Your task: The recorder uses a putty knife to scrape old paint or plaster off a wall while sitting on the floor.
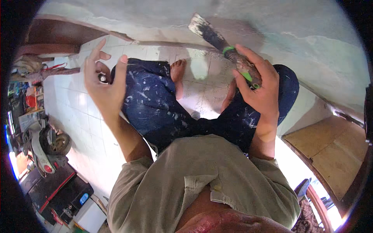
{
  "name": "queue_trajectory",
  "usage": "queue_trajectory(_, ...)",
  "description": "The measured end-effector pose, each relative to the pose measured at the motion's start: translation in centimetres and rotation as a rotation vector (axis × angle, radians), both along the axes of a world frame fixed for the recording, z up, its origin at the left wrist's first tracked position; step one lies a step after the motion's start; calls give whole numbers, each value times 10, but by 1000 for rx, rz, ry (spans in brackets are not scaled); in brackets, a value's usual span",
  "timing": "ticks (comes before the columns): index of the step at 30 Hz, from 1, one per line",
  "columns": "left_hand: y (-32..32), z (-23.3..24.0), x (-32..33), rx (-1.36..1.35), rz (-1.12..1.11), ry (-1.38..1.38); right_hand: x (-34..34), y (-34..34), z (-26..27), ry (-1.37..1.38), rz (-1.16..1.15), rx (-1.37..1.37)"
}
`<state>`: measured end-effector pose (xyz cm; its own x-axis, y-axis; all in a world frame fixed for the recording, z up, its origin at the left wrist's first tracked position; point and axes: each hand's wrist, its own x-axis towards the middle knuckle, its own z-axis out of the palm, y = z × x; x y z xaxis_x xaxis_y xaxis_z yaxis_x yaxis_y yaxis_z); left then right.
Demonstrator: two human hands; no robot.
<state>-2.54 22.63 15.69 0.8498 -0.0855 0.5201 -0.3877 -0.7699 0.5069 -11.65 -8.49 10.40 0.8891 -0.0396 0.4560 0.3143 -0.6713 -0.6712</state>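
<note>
My right hand [260, 84] grips the dark, worn handle of a scraper [215, 39] with green bands wrapped around it. Its flat blade is smeared white near the tip and points up and left, close in front of a pale grey-green wall [306, 38]. Over my knee on the left side, my left hand [106, 78] is raised with thumb and fingers spread. A small white and dark spot shows between those fingers; I cannot tell what it is. Beneath both hands, my dark blue trousers [157, 96] carry white spatters.
Crumbs of debris lie on the white tiled floor [204, 87] between my bare feet, along the wall's base. A scooter [43, 148] stands at the left, near a black case [55, 189] and cluttered shelves [32, 96]. At the right is a brown wooden panel [329, 148].
</note>
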Motion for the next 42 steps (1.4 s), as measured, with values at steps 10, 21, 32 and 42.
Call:
queue_trajectory(10,14,-26,-34,-157,4,86,1,6,0,74,16,-45)
queue_trajectory(21,17,-41,-62,38,-2,-11,2,8,-8,87,1,25)
queue_trajectory(32,14,-24,-35,264,147,-23,4,11,-11,174,46,-4)
queue_trajectory(42,-12,-13,-12,197,329,-212,3,12,-13,408,34,-102)
